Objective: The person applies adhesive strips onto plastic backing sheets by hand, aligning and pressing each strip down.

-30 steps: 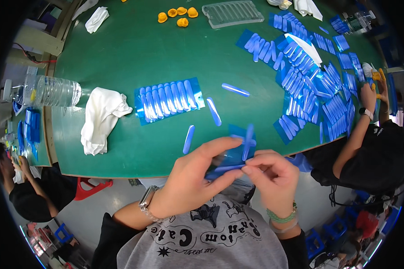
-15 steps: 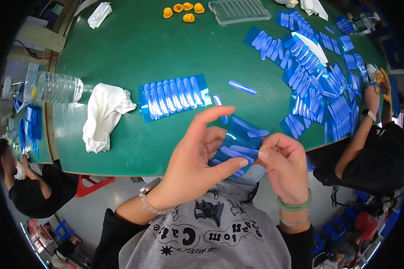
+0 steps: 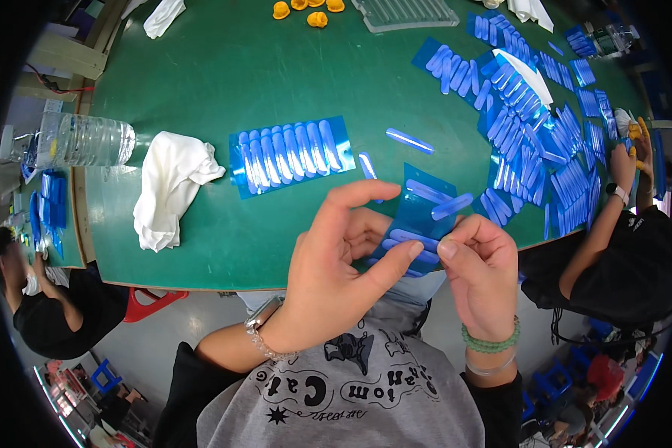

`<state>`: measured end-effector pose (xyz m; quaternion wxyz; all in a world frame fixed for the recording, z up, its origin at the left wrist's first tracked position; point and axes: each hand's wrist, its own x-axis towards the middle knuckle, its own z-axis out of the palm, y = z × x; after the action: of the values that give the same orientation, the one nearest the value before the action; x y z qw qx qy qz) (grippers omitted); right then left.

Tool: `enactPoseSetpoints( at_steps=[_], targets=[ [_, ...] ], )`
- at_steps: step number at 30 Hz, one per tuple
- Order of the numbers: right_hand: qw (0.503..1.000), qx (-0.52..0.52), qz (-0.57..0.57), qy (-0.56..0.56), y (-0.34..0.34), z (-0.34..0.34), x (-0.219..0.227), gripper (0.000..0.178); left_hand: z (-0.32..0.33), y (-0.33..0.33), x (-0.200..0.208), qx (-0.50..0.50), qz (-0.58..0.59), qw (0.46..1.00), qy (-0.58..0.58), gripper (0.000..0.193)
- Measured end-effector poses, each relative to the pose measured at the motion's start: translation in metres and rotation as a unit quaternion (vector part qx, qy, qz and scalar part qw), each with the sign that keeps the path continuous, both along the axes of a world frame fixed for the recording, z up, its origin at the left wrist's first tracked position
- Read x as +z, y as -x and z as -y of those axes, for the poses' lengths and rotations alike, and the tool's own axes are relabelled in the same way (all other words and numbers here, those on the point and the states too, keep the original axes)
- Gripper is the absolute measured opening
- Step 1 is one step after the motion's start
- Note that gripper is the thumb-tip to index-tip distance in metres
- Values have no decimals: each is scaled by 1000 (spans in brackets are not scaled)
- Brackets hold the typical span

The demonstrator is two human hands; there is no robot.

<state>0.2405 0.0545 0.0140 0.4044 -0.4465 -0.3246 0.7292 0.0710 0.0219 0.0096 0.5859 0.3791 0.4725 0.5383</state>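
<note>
A blue film sheet (image 3: 413,216) with several rounded blue strips on it is held up over the table's front edge. My left hand (image 3: 336,265) supports it, thumb pressing on the lower strips, index finger lifted and curved away. My right hand (image 3: 481,272) is closed, thumb and forefinger pinching at the right ends of the lower strips. Whether it grips one strip or the sheet's edge is hard to tell. One strip (image 3: 452,206) sits askew, jutting past the sheet's right side. Beyond my hands lies another film sheet (image 3: 291,155) with a row of strips, plus two loose strips (image 3: 410,140).
Many strip-covered sheets (image 3: 515,142) are heaped at right on the green table (image 3: 276,75). White cloth (image 3: 173,187) and a clear bottle (image 3: 89,140) lie left. Yellow finger cots (image 3: 316,19) and a clear ridged tray (image 3: 407,13) are far back. A co-worker's hands (image 3: 631,160) are at right.
The held sheet has tilted more upright and shifted slightly right with both hands. Its askew strip now juts farther out to the upper right.
</note>
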Motion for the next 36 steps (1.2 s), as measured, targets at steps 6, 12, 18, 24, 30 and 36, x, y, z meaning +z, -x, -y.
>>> enactPoseSetpoints(
  at_steps=[6, 12, 18, 24, 30, 36],
  targets=[
    [1000, -6, -8, 3, 2, 0, -1, 10, 0, -2, -4, 13, 0, 1000, -8, 52],
    [999, -19, -25, 9, 4, 1, -3, 10, 0, -2, -4, 11, -20, 1000, -6, 50],
    [1000, -14, -25, 9, 2, 0, -5, 10, 0, -3, -6, 15, -19, 1000, -9, 48],
    [996, -23, 45, -70, 0, 4, -7, 15, 0, -7, -9, 43, 16, 998, -34, 47],
    [997, -58, 44, -38, 15, 1, 8, 75, 0, -7, -10, 88, 13, 993, -75, 51],
    [974, 37, 96, -201, 9, 6, -5, 83, 2, 5, -13, 2, -100, 989, -113, 63]
  ],
)
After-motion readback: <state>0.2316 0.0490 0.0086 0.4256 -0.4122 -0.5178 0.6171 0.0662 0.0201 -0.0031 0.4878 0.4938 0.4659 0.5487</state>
